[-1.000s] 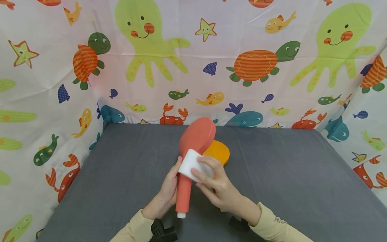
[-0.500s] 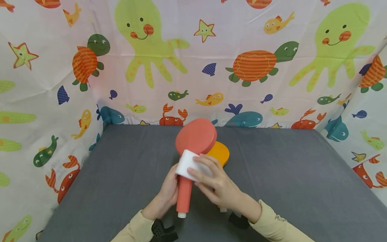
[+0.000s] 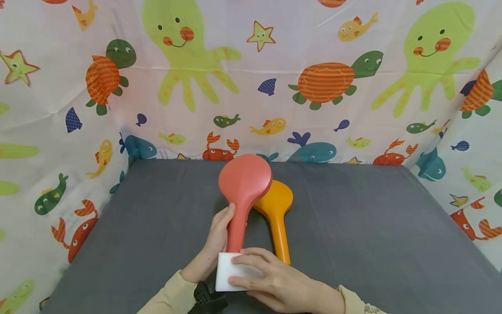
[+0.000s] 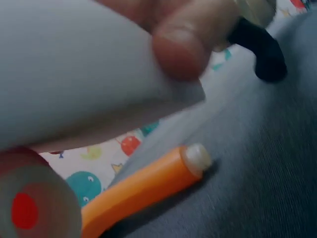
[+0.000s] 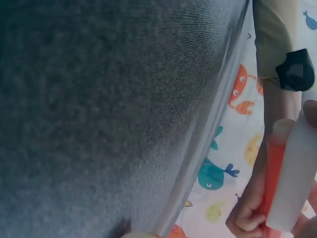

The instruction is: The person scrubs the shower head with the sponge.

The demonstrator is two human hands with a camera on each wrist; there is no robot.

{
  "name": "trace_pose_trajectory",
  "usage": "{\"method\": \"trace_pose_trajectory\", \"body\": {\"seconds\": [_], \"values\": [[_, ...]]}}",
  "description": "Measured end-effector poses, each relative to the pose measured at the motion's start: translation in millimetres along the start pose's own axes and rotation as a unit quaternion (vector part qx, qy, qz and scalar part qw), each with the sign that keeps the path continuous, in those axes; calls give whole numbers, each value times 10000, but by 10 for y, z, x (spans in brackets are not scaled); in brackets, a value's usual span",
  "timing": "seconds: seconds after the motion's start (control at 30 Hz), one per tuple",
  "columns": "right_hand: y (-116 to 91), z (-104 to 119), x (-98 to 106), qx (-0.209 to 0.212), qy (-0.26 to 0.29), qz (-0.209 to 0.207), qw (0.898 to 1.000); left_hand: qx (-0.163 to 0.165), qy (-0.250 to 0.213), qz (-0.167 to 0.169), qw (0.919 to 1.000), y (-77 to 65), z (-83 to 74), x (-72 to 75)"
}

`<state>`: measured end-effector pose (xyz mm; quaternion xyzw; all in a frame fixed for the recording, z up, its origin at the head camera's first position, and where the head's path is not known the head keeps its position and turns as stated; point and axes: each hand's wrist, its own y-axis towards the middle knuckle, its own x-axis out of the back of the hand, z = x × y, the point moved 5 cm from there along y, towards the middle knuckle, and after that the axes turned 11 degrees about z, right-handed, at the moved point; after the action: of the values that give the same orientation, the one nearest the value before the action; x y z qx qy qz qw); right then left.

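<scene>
My left hand (image 3: 215, 240) grips the handle of a coral-red paddle (image 3: 245, 179) with a round head, holding it raised above the table. A white sponge block (image 3: 226, 274) is pinched between the fingers and thumb of my right hand (image 3: 274, 279). It lies against the lower handle and hides the handle's end in the head view. In the right wrist view, the sponge (image 5: 292, 173) runs alongside the red handle (image 5: 274, 163), whose pale end cap (image 5: 283, 128) shows. Behind and to the right, an orange paddle (image 3: 278, 200) of like shape lies on the table.
Grey cloth covers the table (image 3: 353, 226). A white curtain (image 3: 243, 100) printed with sea animals stands along the back and both sides. A black wrist strap (image 3: 208, 298) sits by the left sleeve.
The sponge in my right hand has slid from the paddle's neck down to the handle's lower end. The red paddle has turned and shifted slightly left, uncovering more of the orange one.
</scene>
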<state>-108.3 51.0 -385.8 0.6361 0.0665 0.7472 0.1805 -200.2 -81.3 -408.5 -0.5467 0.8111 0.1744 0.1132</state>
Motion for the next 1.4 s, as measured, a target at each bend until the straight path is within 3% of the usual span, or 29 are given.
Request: {"method": "trace_pose_trajectory", "body": {"seconds": [0.13,0.23,0.37,0.5,0.63,0.8,1.1,1.27,1.4], "values": [[-5,-78,111,-384,-144,-520,9978,-29,-77,-424,9991,34,35,121],[-123,-211,294,-1130,-332,-1263,9850,129,-1,-826,9965,36,82,270],[-402,-410,472,-2617,-594,-1741,9475,478,990,-1385,9842,-43,124,516],[-653,-538,481,-3935,-840,-1545,9024,610,1729,-1445,9724,-102,141,660],[-753,-598,375,-4644,-972,-1098,8734,589,1919,-1430,9691,-123,155,708],[-764,-640,237,-5010,-973,-667,8574,680,2130,-1584,9617,-132,161,734],[-743,-670,109,-5111,-1105,-249,8520,981,2935,-1745,9348,-180,152,779],[-737,-666,86,-5150,-1307,72,8471,1268,3183,-1608,9256,-157,87,808],[-747,-657,87,-5194,-1505,285,8407,1535,3531,-1355,9129,-139,33,823]]}}
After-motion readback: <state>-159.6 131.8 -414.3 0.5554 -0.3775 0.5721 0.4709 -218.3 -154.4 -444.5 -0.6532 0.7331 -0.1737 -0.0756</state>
